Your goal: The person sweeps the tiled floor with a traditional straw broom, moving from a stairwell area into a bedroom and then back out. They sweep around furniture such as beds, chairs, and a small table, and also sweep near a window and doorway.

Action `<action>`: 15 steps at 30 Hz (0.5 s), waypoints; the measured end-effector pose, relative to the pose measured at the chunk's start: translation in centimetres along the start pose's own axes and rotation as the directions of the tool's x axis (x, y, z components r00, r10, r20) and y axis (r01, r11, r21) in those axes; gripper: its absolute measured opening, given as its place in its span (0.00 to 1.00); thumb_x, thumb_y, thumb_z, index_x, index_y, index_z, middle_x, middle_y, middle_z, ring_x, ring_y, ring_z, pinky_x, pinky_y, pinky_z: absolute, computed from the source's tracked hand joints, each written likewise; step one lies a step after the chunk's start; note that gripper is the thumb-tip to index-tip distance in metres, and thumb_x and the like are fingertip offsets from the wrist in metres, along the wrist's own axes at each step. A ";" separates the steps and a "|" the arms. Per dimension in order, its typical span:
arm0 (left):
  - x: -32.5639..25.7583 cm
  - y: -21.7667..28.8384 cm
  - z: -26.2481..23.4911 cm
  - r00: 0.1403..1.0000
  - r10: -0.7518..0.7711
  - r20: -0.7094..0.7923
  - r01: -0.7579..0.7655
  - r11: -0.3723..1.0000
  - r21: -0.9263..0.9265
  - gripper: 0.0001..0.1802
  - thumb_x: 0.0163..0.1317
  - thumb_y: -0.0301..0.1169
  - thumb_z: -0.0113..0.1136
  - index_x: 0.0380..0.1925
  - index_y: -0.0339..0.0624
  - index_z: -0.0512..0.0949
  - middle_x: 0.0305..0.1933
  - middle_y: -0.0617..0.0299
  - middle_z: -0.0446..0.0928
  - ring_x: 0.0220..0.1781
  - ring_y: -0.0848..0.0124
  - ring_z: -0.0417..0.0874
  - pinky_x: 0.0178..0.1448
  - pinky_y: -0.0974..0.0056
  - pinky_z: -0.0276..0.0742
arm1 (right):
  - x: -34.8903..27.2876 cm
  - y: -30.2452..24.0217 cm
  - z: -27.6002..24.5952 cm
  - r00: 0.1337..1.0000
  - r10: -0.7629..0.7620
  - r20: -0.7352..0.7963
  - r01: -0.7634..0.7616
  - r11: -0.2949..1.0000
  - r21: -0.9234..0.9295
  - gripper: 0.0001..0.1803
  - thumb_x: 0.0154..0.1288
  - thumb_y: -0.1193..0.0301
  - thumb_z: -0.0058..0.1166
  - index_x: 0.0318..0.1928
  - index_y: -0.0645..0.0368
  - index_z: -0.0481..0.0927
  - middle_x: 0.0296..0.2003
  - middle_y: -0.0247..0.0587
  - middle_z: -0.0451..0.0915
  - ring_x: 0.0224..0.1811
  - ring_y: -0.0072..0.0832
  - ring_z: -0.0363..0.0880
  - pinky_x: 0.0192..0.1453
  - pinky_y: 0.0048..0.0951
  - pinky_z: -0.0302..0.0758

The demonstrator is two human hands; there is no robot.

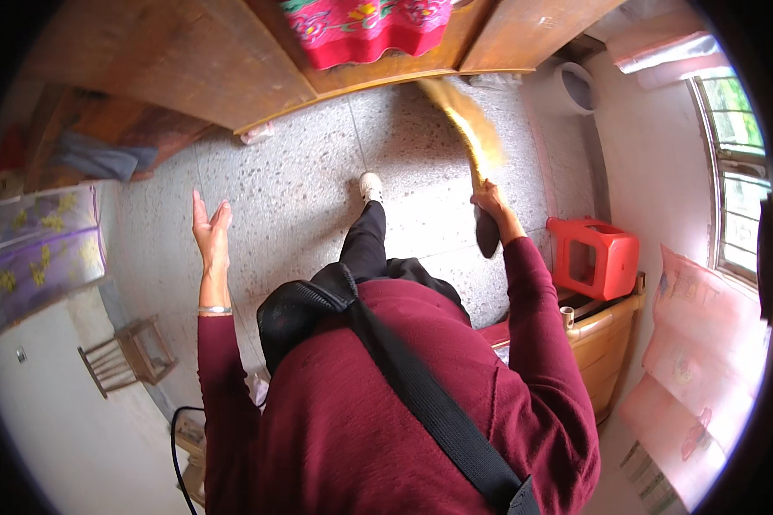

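My right hand (pixel 493 206) is closed around a short broom. The straw-coloured head of the broom (pixel 468 124) points away from me toward the foot of the wooden furniture and is smeared by motion. Below my fist shows a dark, rounded piece (pixel 487 235), which looks like the end of the broom's handle. Out to the left, my left hand (pixel 212 230) hangs in the air over the speckled floor (pixel 292 176), fingers apart and nothing in it. A bracelet circles that wrist.
Wooden furniture (pixel 172 51) with a red flowered cloth (pixel 369 30) spans the far side. At right are a red plastic stool (pixel 597 257), a wooden cabinet (pixel 605 335), a whitish bin (pixel 573 87) and a window (pixel 743 172). A small wooden chair (pixel 133 352) stands at left.
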State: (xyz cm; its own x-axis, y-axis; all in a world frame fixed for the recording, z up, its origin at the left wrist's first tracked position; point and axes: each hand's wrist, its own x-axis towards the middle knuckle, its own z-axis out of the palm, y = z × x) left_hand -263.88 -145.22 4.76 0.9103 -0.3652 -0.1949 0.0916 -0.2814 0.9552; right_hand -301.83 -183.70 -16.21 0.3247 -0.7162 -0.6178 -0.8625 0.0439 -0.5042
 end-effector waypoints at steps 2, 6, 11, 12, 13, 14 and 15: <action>-3.2 -0.8 -2.7 0.997 -0.006 -0.072 0.006 1.000 -0.010 0.40 0.55 0.25 0.55 0.63 0.43 0.44 0.66 0.46 0.43 0.51 0.68 0.72 0.52 0.65 0.70 | -1.0 -1.7 1.6 0.996 0.029 -0.084 -0.030 0.999 -0.015 0.25 0.36 0.68 0.59 0.38 0.70 0.74 0.29 0.53 0.78 0.30 0.38 0.78 0.34 0.32 0.75; -8.6 -2.9 -9.0 0.972 -0.093 -0.214 0.080 0.994 -0.071 0.40 0.55 0.26 0.57 0.64 0.46 0.45 0.66 0.46 0.43 0.54 0.66 0.70 0.54 0.63 0.69 | -3.7 -1.1 3.2 0.997 0.074 -0.012 -0.073 0.995 0.066 0.22 0.37 0.68 0.59 0.35 0.70 0.74 0.27 0.51 0.77 0.27 0.34 0.77 0.29 0.32 0.74; -13.0 -6.3 -13.0 0.933 -0.195 -0.301 0.177 0.980 -0.087 0.39 0.55 0.26 0.56 0.64 0.48 0.46 0.67 0.44 0.39 0.58 0.61 0.67 0.57 0.57 0.67 | -5.4 1.7 8.1 0.994 0.015 0.109 -0.033 0.986 0.165 0.21 0.38 0.71 0.58 0.36 0.67 0.73 0.24 0.43 0.74 0.21 0.29 0.72 0.22 0.29 0.70; -13.6 -7.0 -13.9 0.929 -0.207 -0.306 0.186 0.978 -0.099 0.39 0.55 0.26 0.56 0.63 0.48 0.46 0.67 0.45 0.39 0.57 0.61 0.67 0.56 0.57 0.67 | -6.8 0.1 9.2 0.991 -0.009 0.131 -0.015 0.983 0.182 0.21 0.38 0.71 0.58 0.36 0.67 0.72 0.23 0.42 0.74 0.21 0.28 0.71 0.22 0.29 0.69; -14.1 -7.4 -14.6 0.932 -0.209 -0.295 0.186 0.977 -0.106 0.39 0.55 0.25 0.55 0.63 0.48 0.47 0.67 0.45 0.40 0.57 0.62 0.68 0.56 0.57 0.68 | -7.7 -1.1 10.6 0.986 -0.041 0.164 0.014 0.986 0.165 0.22 0.38 0.71 0.58 0.37 0.67 0.71 0.23 0.41 0.73 0.21 0.28 0.71 0.21 0.29 0.69; -14.6 -7.7 -15.0 0.936 -0.211 -0.281 0.186 0.976 -0.113 0.38 0.56 0.25 0.55 0.63 0.49 0.47 0.67 0.45 0.40 0.56 0.62 0.68 0.56 0.57 0.68 | -8.8 -2.3 12.3 0.980 -0.045 0.192 0.017 0.989 0.146 0.22 0.38 0.71 0.58 0.37 0.67 0.70 0.23 0.41 0.73 0.21 0.28 0.71 0.21 0.29 0.69; -14.8 -8.0 -15.2 0.942 -0.210 -0.261 0.184 0.975 -0.121 0.38 0.56 0.25 0.55 0.63 0.49 0.47 0.67 0.46 0.40 0.56 0.63 0.69 0.56 0.58 0.68 | -9.9 -3.4 14.1 0.976 -0.046 0.214 0.018 0.992 0.128 0.23 0.38 0.71 0.58 0.37 0.67 0.70 0.23 0.41 0.72 0.22 0.28 0.71 0.21 0.29 0.69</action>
State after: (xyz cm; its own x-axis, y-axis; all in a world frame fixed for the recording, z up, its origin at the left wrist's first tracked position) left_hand -271.91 -124.09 3.41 0.9437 -0.0535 -0.3264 0.3059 -0.2341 0.9228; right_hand -296.62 -166.92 -16.89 0.4391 -0.5521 -0.7088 -0.7994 0.1200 -0.5887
